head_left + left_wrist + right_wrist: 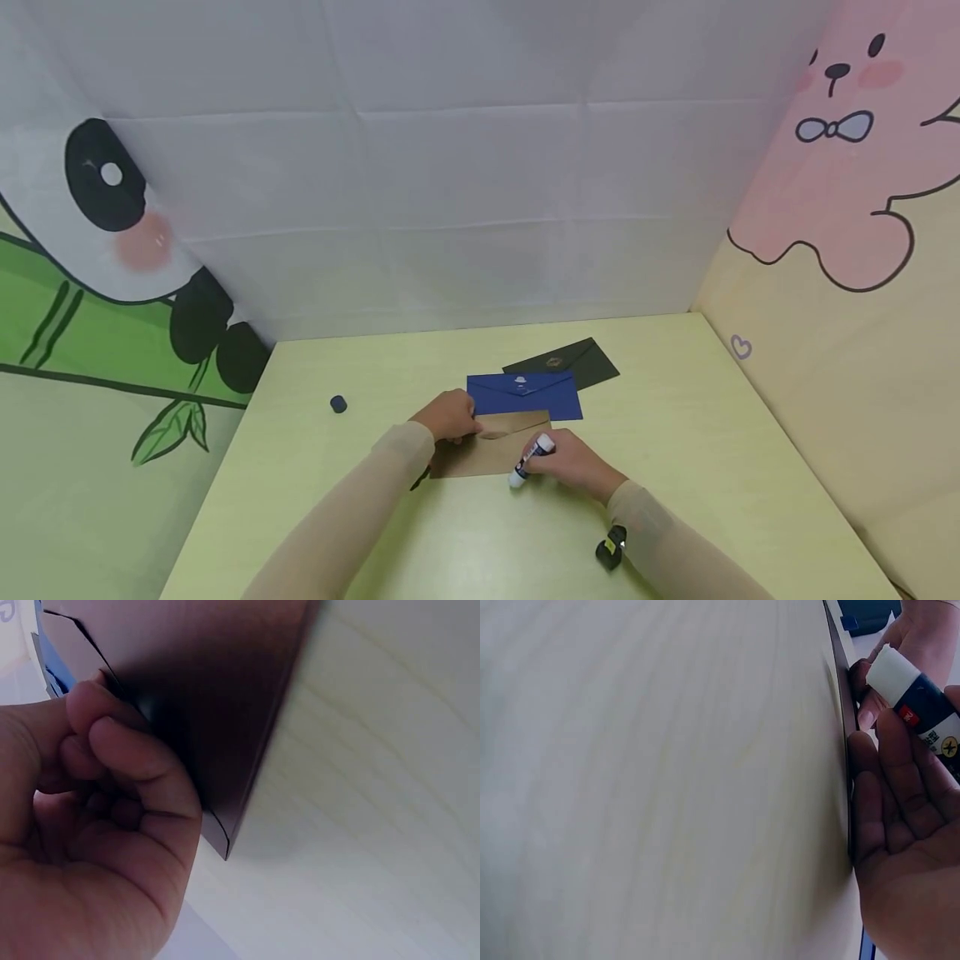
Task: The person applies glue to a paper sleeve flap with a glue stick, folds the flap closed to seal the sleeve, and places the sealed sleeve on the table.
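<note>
A brown kraft envelope [480, 460] lies on the table between the two hands, its flap partly lifted. My left hand [450, 417] is at its left side, thumb and fingertips pinching the edge of the flap; the left wrist view shows this hand [127, 802] with its fingers curled at the paper. My right hand [573, 462] grips a glue stick [532, 461] with a dark blue label. Its white end tilts down near the envelope's lower edge. In the right wrist view the glue stick [922, 701] sits above curled fingers [907, 780] beside the envelope's edge.
Just behind the kraft envelope lies a blue envelope [540, 403], overlapping a dark green envelope [592, 367] farther back. A small dark cap [338, 404] stands on the table [300, 500] to the left. Cloth walls [465, 167] with cartoon prints enclose the back and sides.
</note>
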`<action>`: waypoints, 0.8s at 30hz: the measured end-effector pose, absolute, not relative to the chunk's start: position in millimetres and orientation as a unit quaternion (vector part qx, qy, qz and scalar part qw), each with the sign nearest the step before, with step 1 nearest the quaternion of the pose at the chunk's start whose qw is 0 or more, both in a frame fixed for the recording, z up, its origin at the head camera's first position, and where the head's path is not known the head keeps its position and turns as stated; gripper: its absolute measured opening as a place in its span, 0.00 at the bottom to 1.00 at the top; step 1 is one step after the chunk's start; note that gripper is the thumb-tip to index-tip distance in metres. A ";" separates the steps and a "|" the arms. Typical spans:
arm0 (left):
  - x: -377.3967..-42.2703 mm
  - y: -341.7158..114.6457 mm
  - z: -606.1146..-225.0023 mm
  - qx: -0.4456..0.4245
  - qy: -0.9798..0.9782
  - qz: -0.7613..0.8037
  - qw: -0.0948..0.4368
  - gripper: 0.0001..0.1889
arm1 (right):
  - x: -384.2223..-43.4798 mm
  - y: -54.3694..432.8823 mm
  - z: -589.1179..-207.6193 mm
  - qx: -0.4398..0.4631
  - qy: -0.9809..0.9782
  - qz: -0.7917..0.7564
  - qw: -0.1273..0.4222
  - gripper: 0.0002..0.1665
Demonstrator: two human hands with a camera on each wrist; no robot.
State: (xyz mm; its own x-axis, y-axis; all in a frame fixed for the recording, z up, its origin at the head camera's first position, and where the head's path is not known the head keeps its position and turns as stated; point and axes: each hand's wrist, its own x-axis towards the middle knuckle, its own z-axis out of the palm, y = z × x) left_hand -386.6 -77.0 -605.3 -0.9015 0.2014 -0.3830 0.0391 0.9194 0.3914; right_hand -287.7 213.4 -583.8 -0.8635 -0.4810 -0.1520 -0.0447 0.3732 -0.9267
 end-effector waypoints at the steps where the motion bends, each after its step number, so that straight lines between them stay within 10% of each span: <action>1: -384.8 -76.2 -603.9 0.065 0.956 0.192 0.211 0.23 | -287.7 213.7 -584.0 -0.164 0.803 -0.536 0.205 0.12; 24: -357.2 -74.2 -555.9 0.060 0.937 0.260 0.225 0.27 | -288.8 213.5 -583.7 -0.164 0.799 -0.539 0.209 0.11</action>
